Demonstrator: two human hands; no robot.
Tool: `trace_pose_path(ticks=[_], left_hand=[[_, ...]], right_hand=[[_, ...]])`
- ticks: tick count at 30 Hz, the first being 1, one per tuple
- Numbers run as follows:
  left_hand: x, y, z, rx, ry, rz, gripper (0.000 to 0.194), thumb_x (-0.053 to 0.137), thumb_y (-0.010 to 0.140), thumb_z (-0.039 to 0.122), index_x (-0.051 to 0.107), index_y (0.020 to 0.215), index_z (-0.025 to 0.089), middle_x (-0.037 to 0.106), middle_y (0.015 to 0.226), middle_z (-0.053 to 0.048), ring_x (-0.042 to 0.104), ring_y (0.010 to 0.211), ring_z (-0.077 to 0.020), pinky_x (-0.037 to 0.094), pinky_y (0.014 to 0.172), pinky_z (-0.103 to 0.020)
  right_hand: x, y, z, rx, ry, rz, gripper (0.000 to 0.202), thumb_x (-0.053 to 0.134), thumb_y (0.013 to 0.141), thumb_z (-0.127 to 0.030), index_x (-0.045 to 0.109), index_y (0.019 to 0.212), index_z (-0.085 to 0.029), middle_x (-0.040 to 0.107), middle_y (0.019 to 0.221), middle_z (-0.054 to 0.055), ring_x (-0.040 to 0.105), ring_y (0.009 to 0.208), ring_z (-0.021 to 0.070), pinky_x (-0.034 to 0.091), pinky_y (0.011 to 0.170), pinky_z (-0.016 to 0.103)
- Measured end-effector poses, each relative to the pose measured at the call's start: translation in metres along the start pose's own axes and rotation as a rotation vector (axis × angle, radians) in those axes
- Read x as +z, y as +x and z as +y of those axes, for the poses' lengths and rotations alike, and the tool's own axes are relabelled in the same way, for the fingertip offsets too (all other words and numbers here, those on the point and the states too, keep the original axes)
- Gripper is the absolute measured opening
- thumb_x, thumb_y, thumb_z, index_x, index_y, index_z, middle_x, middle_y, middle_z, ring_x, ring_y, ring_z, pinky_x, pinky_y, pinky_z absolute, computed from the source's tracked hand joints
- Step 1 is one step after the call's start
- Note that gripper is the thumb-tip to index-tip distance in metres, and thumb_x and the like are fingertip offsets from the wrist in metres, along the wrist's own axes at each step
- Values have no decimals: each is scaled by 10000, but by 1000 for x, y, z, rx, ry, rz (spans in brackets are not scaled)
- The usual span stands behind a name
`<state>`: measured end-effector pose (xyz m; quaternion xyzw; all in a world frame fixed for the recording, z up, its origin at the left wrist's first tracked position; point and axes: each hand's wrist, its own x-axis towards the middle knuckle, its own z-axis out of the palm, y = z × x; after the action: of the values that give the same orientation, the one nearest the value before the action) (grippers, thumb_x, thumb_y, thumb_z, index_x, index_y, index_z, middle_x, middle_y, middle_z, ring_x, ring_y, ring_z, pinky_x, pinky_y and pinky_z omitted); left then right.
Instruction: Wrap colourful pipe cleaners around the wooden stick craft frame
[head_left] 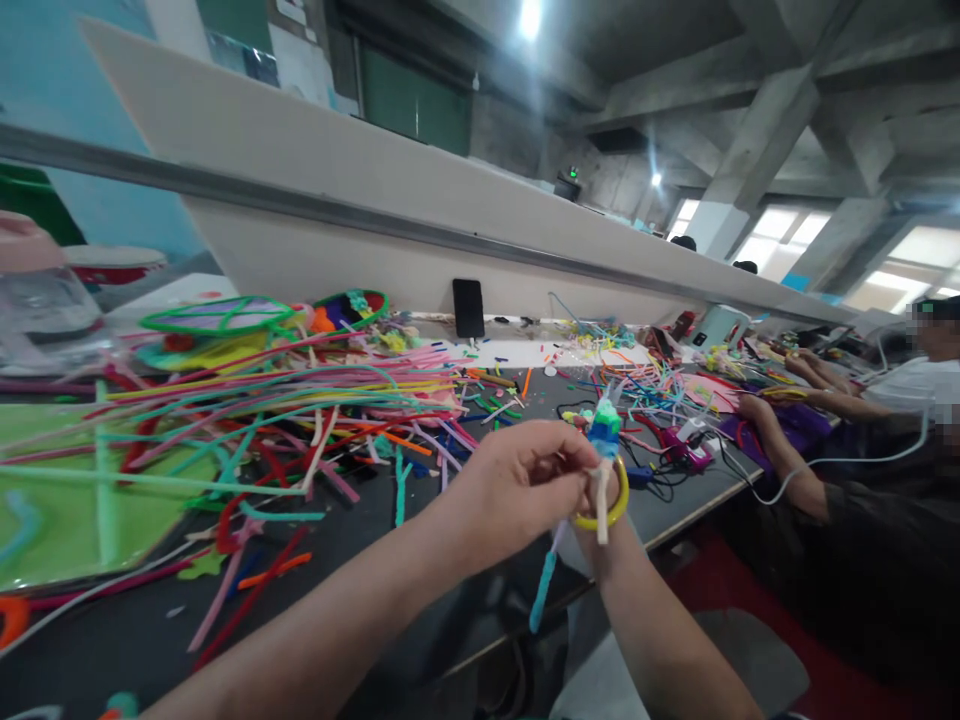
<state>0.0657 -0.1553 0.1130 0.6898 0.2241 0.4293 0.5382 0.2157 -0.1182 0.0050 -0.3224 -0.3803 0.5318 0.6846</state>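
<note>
My left hand point(529, 485) reaches in from the left, its thumb and fingers pinched on a small pipe-cleaner piece point(604, 440) in green, blue and white. A cream stem sticks down from the piece. Close behind is my right hand point(613, 490), curled around the lower part of the piece, its fingers mostly hidden. A yellow ring point(619, 508) lies around this spot; whether it is a handle loop or part of the piece I cannot tell. Below the hands hangs a twisted turquoise pipe cleaner point(541, 590) with a lilac end.
A heap of colourful pipe cleaners point(300, 385) covers the table's left side, beside a green sheet point(60, 530). A black phone point(469, 308) leans against the white partition point(315, 220). Cables point(660, 480) lie right. A co-worker's arm point(784, 460) rests farther along the table.
</note>
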Motion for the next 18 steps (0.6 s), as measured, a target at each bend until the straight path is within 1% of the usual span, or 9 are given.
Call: trace_pose_path(ticks=[1, 3, 4, 6, 9, 11, 13, 15, 18], left_hand=[[-6, 3, 0, 1, 61, 28, 78, 595, 731, 181, 631, 794, 151, 618, 673, -3, 571, 589, -102, 445, 552, -194], [-19, 8, -2, -12, 172, 76, 98, 607, 746, 232, 624, 794, 149, 610, 655, 2, 550, 568, -97, 415, 517, -183], [-25, 11, -4, -26, 213, 91, 128, 616, 753, 270, 617, 796, 149, 606, 641, 4, 541, 550, -95, 401, 500, -180], [-36, 16, -11, -47, 268, 127, 201, 632, 757, 344, 610, 801, 150, 614, 634, 0, 545, 541, -102, 395, 492, -185], [-52, 21, -19, -58, 331, 156, 257, 611, 778, 395, 640, 800, 140, 630, 638, -16, 560, 558, -113, 408, 514, -197], [-62, 22, -20, -69, 383, 149, 269, 591, 792, 390, 661, 772, 132, 605, 593, -8, 527, 527, -100, 385, 499, -192], [-70, 23, -19, -93, 410, 133, 282, 577, 800, 383, 659, 714, 128, 562, 543, 8, 479, 487, -83, 354, 479, -188], [-78, 25, -18, -131, 384, 105, 310, 570, 802, 387, 636, 645, 129, 528, 507, 15, 449, 462, -76, 343, 471, -189], [-88, 29, -22, -186, 295, 31, 364, 571, 804, 406, 578, 558, 137, 505, 484, 17, 440, 451, -73, 350, 471, -191]], right_hand=[[0, 7, -3, 7, 45, 29, 151, 696, 604, -310, 599, 597, -193, 574, 480, -23, 569, 453, 138, 463, 407, 232], [-1, 18, -9, -8, 106, 125, 126, 700, 580, -231, 587, 600, -177, 574, 470, -29, 565, 436, 131, 474, 415, 228], [-2, 21, -11, -22, 128, 168, 128, 700, 564, -200, 582, 603, -173, 578, 473, -30, 565, 434, 129, 481, 420, 229], [-4, 24, -13, -53, 146, 211, 137, 694, 549, -165, 586, 632, -169, 594, 498, -31, 560, 429, 121, 480, 412, 224], [-4, 23, -13, -97, 148, 177, 141, 677, 580, -159, 595, 695, -174, 612, 548, -31, 564, 454, 111, 481, 421, 216], [-2, 21, -13, -102, 166, 147, 147, 677, 590, -150, 594, 709, -175, 608, 572, -32, 579, 504, 112, 508, 466, 230], [1, 20, -13, -74, 190, 142, 161, 682, 581, -135, 593, 710, -172, 606, 600, -30, 589, 545, 114, 523, 493, 241], [3, 19, -13, -46, 197, 151, 166, 685, 578, -124, 591, 707, -169, 613, 627, -26, 590, 553, 113, 521, 488, 241], [6, 17, -16, -62, 189, 150, 165, 687, 589, -122, 585, 707, -173, 620, 637, -22, 597, 557, 124, 528, 488, 259]])
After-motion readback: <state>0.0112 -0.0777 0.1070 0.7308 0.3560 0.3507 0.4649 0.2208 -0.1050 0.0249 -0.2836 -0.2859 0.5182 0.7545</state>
